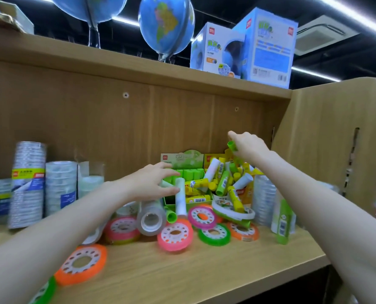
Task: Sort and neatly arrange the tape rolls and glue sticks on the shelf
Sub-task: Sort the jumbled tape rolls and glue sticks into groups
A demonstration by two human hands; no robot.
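On the wooden shelf [182, 270], the left hand [152, 183] reaches over the green display box [183, 172] with a white glue stick [180, 198] at its fingers, while the right hand [247, 145] holds a green glue stick [232, 146] above the yellow box [246, 194] heaped with sticks. Loose coloured tape rolls lie along the shelf's front, among them an orange roll [81, 264] near the front left and a pink roll [175, 236] mid-shelf; stacks of clear tape [28, 183] stand at the back left.
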